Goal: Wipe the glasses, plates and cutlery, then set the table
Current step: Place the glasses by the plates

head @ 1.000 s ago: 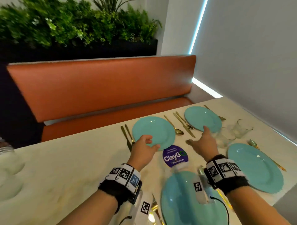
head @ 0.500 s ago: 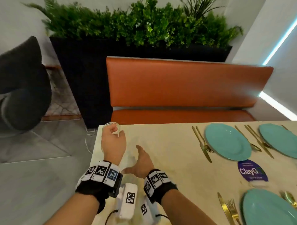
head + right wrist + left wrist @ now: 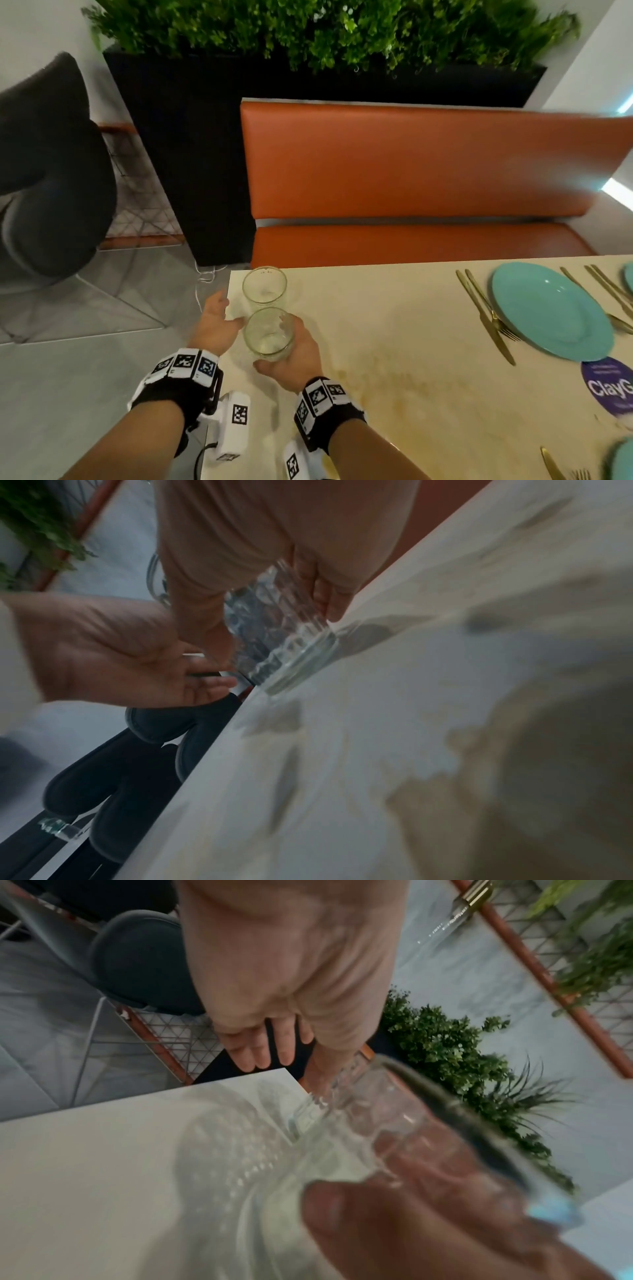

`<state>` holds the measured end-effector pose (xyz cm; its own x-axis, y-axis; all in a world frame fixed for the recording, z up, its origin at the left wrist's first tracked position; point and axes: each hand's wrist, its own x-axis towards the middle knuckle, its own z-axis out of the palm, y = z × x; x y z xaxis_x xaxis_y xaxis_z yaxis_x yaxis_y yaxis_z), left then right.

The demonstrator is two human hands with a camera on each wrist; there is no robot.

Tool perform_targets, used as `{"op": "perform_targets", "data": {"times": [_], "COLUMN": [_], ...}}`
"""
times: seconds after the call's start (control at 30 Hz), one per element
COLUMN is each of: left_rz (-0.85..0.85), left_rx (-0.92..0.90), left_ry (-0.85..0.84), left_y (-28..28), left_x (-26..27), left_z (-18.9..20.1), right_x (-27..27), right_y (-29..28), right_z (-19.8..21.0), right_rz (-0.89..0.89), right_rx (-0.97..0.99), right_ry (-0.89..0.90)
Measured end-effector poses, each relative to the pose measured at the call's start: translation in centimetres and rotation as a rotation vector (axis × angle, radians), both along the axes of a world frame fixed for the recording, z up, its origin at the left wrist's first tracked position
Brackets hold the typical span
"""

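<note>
Two clear ribbed glasses stand at the table's left end. The far glass (image 3: 264, 286) is upright near the corner. My right hand (image 3: 286, 346) grips the near glass (image 3: 269, 334) from the right, with fingers and thumb curled round its wall; in the right wrist view the right hand (image 3: 274, 615) holds this glass (image 3: 281, 631) with its base at the tabletop. My left hand (image 3: 219, 318) is open at the table's left edge beside both glasses. Its fingers (image 3: 257, 1053) are straight and hold nothing.
A teal plate (image 3: 551, 308) with gold knife and fork (image 3: 486, 315) lies to the right, with more plates at the frame's edge. A purple ClayGo label (image 3: 608, 385) is near them. An orange bench (image 3: 411, 164), a black planter and a dark chair (image 3: 51, 171) surround the table.
My view swung left from the place settings. Half a second ago my left hand was over a glass and my right hand lay open; now the right hand grips the near glass and the left is off.
</note>
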<state>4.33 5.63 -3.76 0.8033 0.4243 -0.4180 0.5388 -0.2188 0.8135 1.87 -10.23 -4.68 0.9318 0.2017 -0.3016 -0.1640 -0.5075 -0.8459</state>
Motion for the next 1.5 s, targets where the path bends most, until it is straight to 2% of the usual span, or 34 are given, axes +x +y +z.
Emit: {"op": "perform_targets", "data": {"times": [0.1, 0.2, 0.33, 0.5, 0.63, 0.87, 1.03, 1.23, 1.5], "left_rz": [-0.086, -0.14, -0.024, -0.077, -0.178, -0.312, -0.366, -0.436, -0.528], "left_rx": [-0.034, 0.012, 0.074, 0.139, 0.107, 0.009, -0.026, -0.087, -0.052], "left_ry": [-0.028, -0.039, -0.045, -0.108, -0.145, -0.224, -0.235, -0.238, -0.177], "left_y": [-0.6, -2.0, -3.4, -7.7, -13.9, -28.7, -39.0, -47.3, -51.6], "left_x": [1.3, 2.3, 2.6, 1.9, 1.7, 1.2, 0.5, 0.2, -0.2], "left_z": [-0.4, -1.0, -1.5, 0.3, 2.4, 5.6, 6.2, 5.7, 3.6], "right_x": [-0.2, -0.3, -0.6, -1.9, -2.6, -3.2, -2.5, -0.8, -0.9], "right_y": [-1.6, -4.8, -9.9, -18.6, -27.0, -43.7, -53.7, -59.2, -61.1], "right_z": [0.7, 2.0, 4.2, 6.7, 8.5, 9.5, 8.2, 5.3, 2.9], "right_rz": [-0.044, -0.093, -0.136, -0.297, -0.501, -0.865, -1.003, -1.043, -1.062], "right_rx": [0.029, 0.01, -0.015, -0.007, -0.027, -0.147, -0.239, -0.228, -0.176], "right_ry": [-0.002, -0.034, -0.045, -0.056, -0.06, -0.053, 0.005, 0.063, 0.086]}}
